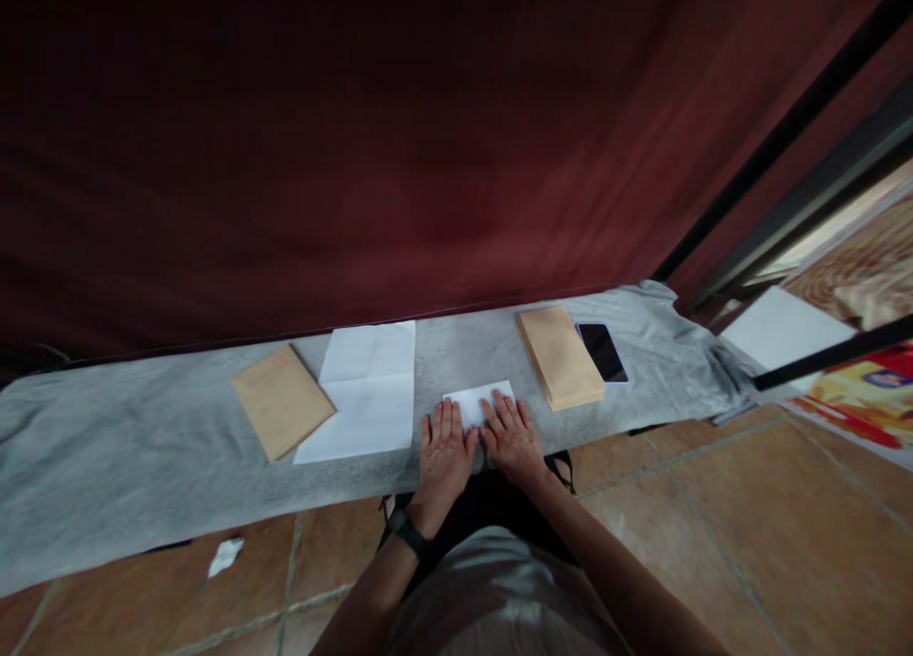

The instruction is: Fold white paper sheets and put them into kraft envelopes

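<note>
A small folded sheet of white paper (476,401) lies flat near the front edge of the cloth-covered surface. My left hand (447,452) rests on its left part with the fingers stretched out. On its right part lies my right hand (512,437), fingers also flat and slightly spread. The paper's lower part is hidden under both hands. Left of my hands lies a larger white sheet (375,390) with a crease across it. A brown envelope (281,404) overlaps that sheet's left side. To the right sits a stack of brown envelopes (560,352).
A dark-screened phone (603,354) lies beside the envelope stack. Grey cloth (143,447) covers the long narrow surface, with a dark red curtain (399,162) behind it. Dark metal bars (777,143) stand at the right. A white scrap (226,556) lies on the tiled floor.
</note>
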Available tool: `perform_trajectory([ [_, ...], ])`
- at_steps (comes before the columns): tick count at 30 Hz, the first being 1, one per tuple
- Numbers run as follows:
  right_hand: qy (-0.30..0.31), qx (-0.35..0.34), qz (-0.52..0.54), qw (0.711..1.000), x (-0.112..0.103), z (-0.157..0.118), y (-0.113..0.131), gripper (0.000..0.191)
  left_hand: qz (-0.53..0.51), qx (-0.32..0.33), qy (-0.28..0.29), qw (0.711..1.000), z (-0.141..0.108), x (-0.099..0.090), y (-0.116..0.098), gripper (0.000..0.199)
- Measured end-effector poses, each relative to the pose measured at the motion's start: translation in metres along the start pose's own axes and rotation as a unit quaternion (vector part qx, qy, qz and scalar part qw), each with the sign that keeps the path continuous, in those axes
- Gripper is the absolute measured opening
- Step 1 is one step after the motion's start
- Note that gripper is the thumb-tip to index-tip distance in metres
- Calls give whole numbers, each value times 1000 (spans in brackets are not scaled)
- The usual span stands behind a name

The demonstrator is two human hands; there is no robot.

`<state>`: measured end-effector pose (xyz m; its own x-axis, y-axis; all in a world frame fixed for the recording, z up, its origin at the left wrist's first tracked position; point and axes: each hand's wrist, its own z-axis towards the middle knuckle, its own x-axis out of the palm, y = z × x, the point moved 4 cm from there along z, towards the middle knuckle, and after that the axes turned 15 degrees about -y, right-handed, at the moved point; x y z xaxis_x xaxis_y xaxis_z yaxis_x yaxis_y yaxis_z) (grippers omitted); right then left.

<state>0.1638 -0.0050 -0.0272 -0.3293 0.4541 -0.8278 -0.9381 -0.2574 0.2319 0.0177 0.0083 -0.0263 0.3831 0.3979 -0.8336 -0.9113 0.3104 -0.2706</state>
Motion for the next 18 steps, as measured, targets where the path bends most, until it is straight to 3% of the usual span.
perform_trajectory([
  [6, -13, -1, -16, 1000, 6, -4, -2, 49, -12, 27, 24, 999, 14, 11, -17, 60],
  [11, -9, -6, -11, 1000, 7, -3, -4, 49, -2, 5, 8, 1000, 7, 13, -8, 67],
  [18, -12, 23, -34, 999, 5, 0, -28, 51, 6, -19, -12, 1000, 2, 10, 0, 65],
])
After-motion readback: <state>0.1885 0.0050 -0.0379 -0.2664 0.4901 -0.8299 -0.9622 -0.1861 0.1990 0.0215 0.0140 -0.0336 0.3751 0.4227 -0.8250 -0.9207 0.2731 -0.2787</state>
